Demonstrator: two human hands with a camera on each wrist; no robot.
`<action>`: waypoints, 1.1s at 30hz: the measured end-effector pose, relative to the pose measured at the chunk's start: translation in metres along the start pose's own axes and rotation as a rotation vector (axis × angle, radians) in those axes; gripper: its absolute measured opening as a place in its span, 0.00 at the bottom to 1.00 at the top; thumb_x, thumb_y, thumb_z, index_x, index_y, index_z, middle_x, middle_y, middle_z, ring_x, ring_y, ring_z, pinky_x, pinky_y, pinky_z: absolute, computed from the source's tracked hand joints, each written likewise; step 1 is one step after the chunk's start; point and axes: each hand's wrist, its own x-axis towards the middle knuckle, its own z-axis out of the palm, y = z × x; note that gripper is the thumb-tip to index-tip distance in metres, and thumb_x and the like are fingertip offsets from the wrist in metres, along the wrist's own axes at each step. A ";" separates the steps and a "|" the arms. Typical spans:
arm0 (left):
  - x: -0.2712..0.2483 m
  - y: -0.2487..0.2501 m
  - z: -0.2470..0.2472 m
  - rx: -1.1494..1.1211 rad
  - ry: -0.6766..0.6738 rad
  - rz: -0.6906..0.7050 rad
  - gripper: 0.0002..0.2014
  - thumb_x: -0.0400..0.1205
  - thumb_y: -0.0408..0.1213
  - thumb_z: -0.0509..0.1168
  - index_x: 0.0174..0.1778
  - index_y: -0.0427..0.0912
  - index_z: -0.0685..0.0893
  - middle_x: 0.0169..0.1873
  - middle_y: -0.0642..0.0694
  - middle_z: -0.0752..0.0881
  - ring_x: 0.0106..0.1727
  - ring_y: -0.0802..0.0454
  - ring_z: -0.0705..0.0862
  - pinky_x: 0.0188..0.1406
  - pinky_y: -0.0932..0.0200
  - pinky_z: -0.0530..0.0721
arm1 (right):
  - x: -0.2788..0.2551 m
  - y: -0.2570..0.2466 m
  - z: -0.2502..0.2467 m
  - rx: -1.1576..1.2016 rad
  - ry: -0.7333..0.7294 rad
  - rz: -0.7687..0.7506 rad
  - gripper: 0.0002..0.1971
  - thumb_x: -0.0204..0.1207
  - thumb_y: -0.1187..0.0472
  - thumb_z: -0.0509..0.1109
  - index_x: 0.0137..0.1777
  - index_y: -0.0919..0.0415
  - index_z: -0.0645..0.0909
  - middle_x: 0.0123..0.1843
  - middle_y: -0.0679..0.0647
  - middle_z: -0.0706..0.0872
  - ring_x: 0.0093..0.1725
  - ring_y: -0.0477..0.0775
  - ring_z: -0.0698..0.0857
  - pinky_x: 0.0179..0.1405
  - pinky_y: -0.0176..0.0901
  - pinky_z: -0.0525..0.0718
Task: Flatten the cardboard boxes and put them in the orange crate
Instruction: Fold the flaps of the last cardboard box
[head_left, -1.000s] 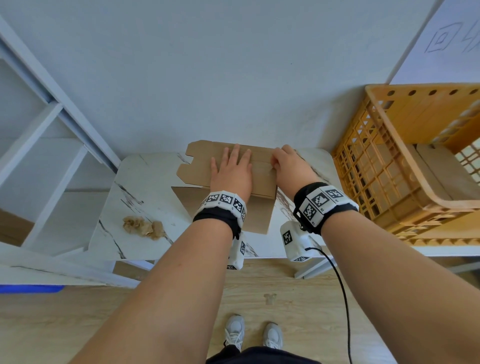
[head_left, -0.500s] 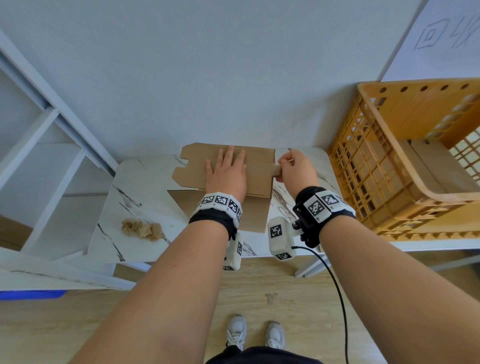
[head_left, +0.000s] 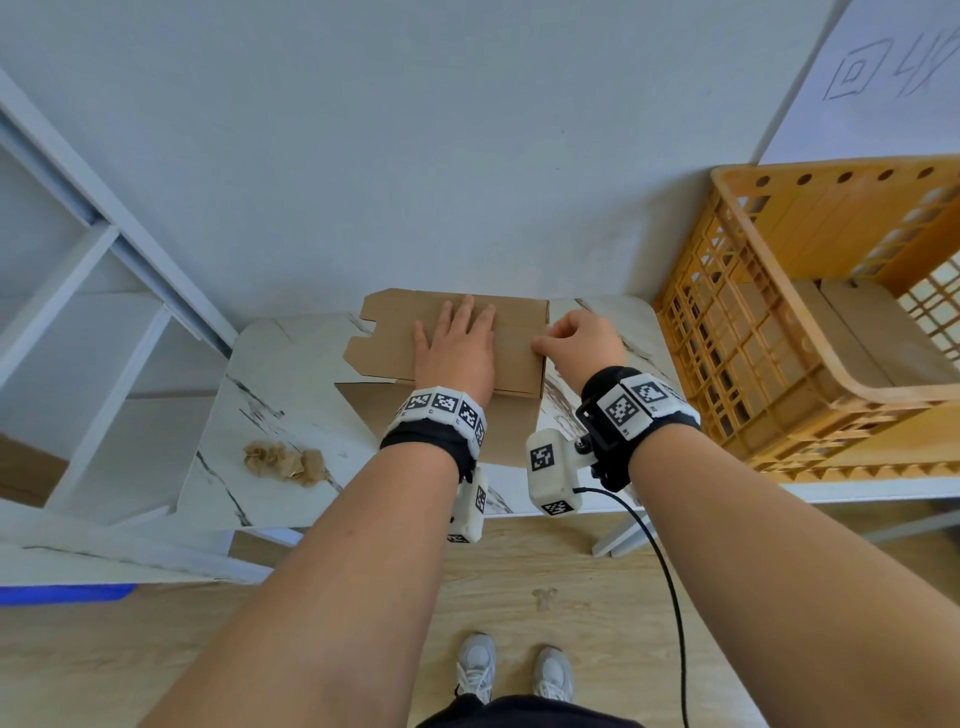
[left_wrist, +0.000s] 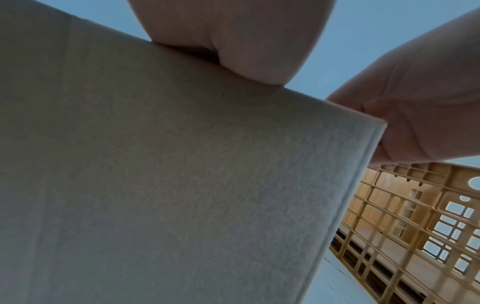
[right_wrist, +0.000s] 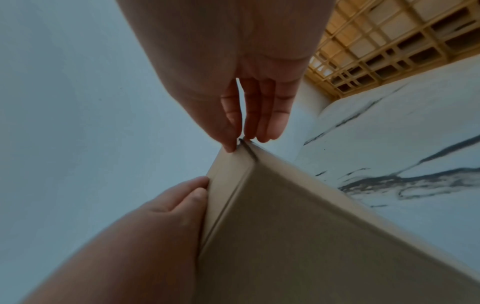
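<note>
Cardboard box (head_left: 447, 338) lies collapsed on the table (head_left: 291, 395), centre frame: keep your flat, released left hand (head_left: 454, 353) pressing while your right hand (head_left: 576, 340), fingers (right_wrist: 231, 142) pinching its right edge, creases before the orange crate (head_left: 779, 322), right.

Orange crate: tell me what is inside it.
Flattened cardboard lies on the floor of the orange crate. How many pieces is unclear, and the crate's right part is out of frame.
</note>
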 end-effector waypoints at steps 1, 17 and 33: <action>0.000 0.000 0.000 -0.002 0.002 0.001 0.22 0.90 0.44 0.43 0.81 0.55 0.60 0.84 0.53 0.53 0.84 0.50 0.48 0.82 0.39 0.44 | 0.001 0.000 0.000 0.035 0.007 0.014 0.05 0.71 0.61 0.74 0.42 0.59 0.80 0.37 0.50 0.84 0.41 0.55 0.84 0.33 0.39 0.80; 0.006 0.005 -0.004 -0.032 0.025 0.011 0.21 0.89 0.39 0.48 0.78 0.54 0.66 0.82 0.51 0.58 0.84 0.48 0.51 0.81 0.37 0.46 | 0.005 0.005 -0.012 0.570 -0.064 0.295 0.08 0.75 0.78 0.69 0.42 0.65 0.79 0.39 0.61 0.86 0.36 0.55 0.87 0.44 0.45 0.90; 0.043 0.033 -0.010 -0.099 -0.181 -0.023 0.26 0.78 0.64 0.57 0.72 0.64 0.73 0.79 0.53 0.65 0.81 0.49 0.52 0.80 0.40 0.42 | -0.009 0.021 -0.015 0.883 -0.398 0.652 0.06 0.77 0.62 0.73 0.43 0.66 0.85 0.37 0.56 0.86 0.33 0.53 0.85 0.31 0.41 0.88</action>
